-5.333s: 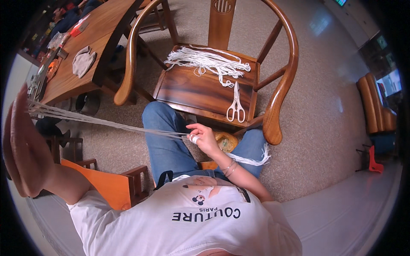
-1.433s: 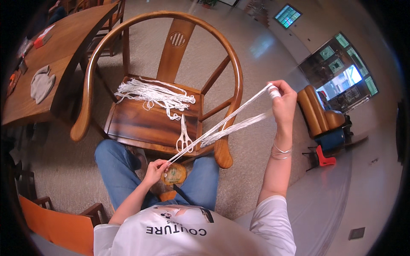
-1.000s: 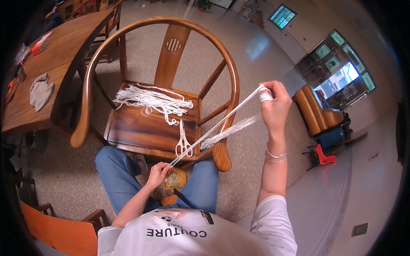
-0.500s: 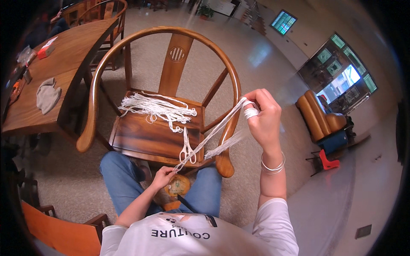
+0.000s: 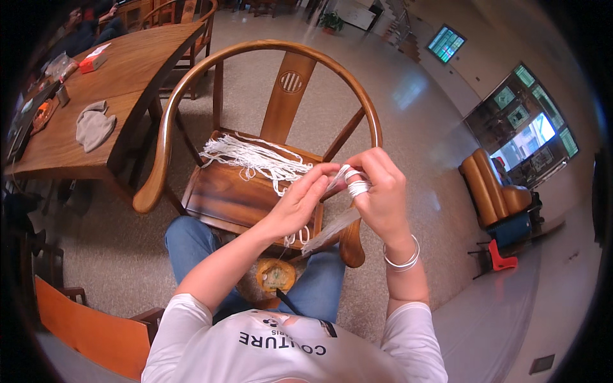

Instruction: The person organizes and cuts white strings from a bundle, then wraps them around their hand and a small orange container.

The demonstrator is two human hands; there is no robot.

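My right hand (image 5: pixel 381 195) is raised over the armchair's right arm, with white cord (image 5: pixel 358 187) wound round its fingers. Close against it, my left hand (image 5: pixel 299 203) has its fingers pressed together on the cord's strands. Loose strands hang from the right hand toward the seat's front corner. On the wooden seat (image 5: pixel 223 196) of the armchair lies a bundle of white cords (image 5: pixel 255 156). White-handled scissors (image 5: pixel 297 237) rest near the seat's front edge, mostly hidden behind my left hand and wrist.
The armchair's curved rail (image 5: pixel 255 45) rings the seat. At left stands a wooden table (image 5: pixel 137 67) with a grey cloth (image 5: pixel 96 126) and a red box (image 5: pixel 93 60). A yellow round thing (image 5: pixel 276 274) sits between my knees. A brown leather sofa (image 5: pixel 488 185) is farther right.
My left hand has come up from near my lap to meet the right hand at the wound cord. The whole view has shifted slightly, and the scissors are now mostly covered.
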